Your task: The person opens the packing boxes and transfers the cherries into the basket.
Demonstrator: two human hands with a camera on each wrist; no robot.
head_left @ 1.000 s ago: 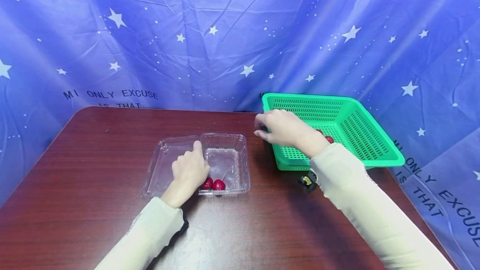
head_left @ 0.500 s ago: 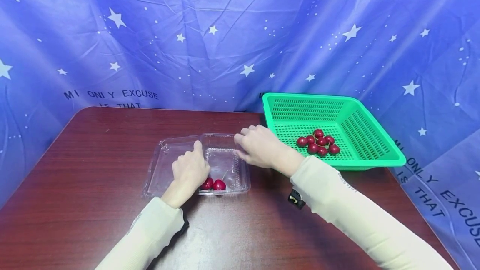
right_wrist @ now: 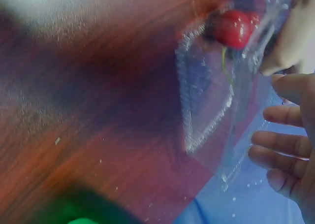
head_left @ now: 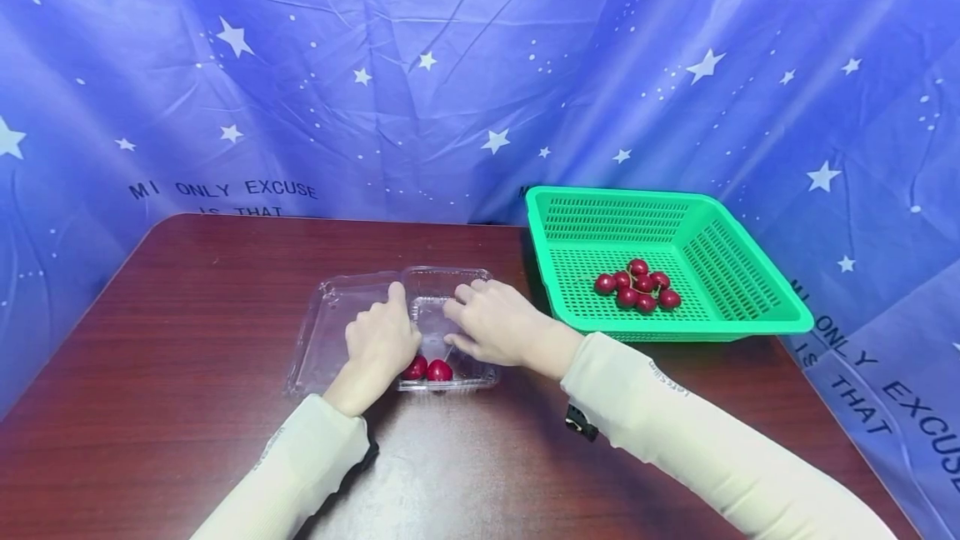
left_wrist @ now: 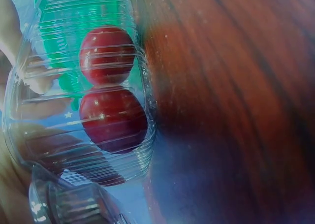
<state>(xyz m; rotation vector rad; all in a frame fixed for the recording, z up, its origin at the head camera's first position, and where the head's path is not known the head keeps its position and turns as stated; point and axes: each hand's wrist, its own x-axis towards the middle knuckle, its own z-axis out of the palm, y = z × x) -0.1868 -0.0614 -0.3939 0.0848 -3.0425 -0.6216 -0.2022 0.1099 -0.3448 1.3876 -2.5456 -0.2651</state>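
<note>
A hinged clear plastic box [head_left: 480,373] lies opened out on the table, its lid [head_left: 318,332] to the left. Two red cherries [head_left: 438,370] sit at its near side, one with a green stem [right_wrist: 223,59]. My left hand [head_left: 381,344] grips the box along the middle edge between lid and tray. In the left wrist view the cherries [left_wrist: 113,118] show through the ridged wall. Over the tray's right side hovers my right hand [head_left: 495,323]. Its fingers [right_wrist: 280,143] are loosely extended and spread in the right wrist view, with no cherry visible between them.
A green plastic basket [head_left: 750,325] stands at the back right with several cherries [head_left: 637,283] on its floor. Behind the brown table [head_left: 225,273] hangs a blue curtain [head_left: 450,107] with white stars. A black wrist strap [head_left: 581,422] shows under the right sleeve.
My right hand has come left and nearer from the basket's left edge to over the box, uncovering the cherries in the basket. The left hand and the box stay put.
</note>
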